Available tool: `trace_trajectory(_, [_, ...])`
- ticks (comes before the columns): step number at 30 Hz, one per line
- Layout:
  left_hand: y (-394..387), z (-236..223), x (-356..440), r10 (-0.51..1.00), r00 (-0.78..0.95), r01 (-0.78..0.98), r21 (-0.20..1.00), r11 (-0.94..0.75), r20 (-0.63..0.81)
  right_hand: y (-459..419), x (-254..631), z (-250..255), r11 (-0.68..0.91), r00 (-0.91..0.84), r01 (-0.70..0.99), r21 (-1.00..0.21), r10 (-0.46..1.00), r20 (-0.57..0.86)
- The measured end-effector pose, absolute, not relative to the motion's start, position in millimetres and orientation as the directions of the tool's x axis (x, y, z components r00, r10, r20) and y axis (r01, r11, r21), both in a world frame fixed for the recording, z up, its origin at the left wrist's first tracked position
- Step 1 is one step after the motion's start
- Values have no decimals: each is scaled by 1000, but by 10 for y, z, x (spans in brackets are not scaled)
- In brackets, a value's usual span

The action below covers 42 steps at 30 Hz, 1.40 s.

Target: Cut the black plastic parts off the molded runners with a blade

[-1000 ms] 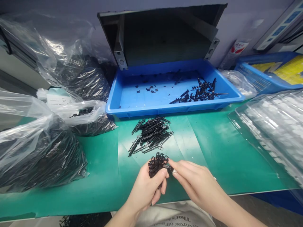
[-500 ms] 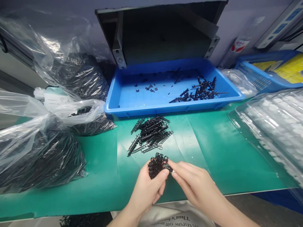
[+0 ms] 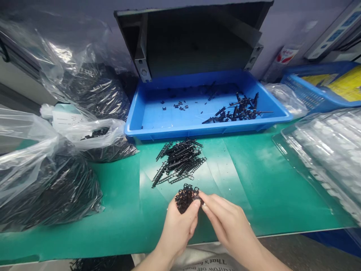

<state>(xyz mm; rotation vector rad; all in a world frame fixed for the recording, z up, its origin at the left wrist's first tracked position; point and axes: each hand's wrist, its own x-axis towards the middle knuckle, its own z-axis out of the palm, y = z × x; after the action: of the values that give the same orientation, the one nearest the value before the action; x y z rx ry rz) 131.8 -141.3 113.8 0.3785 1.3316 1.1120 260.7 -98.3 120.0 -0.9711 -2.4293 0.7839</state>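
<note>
Black plastic parts, gathered in a bundle with their ringed ends upward, are gripped in the left hand over the middle of the worktop's near edge. The right hand touches the bundle's right side, its fingertips pinching a small dark piece whose shape is too small to make out. Farther in, a large clear bag full of black parts sits by the left edge, while a stack of clear plastic trays lies along the right edge. Just beyond the hands, a loose pile of black strips rests on the worktop, with a smaller bag of black parts to its left. Toward the far edge stands a blue tray: dark spiky parts heap near its right near corner, and small scattered bits lie left of them. A blue basket holding yellow sheets sits by the far right corner.
</note>
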Motion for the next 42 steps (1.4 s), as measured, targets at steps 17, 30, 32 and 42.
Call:
trace_trajectory(17, [-1459, 1175, 1156, 773, -347, -443, 819, 364, -531, 203, 2396, 1108, 528, -644, 675, -515, 763, -61])
trace_trajectory(30, [-1348, 1126, 1039, 893, -199, -296, 893, 338, -403, -360, 2504, 1645, 277, -718, 481, -832, 669, -193])
trace_trajectory(32, [-1348, 1133, 1130, 866, -131, -398, 826, 400, -483, -427, 2479, 1577, 180, -698, 458, -871, 679, -227])
trace_trajectory(42, [-1326, 1187, 1138, 833, -141, -552, 741, 383, -535, -701, 2651, 1405, 297, -723, 411, -862, 682, -110])
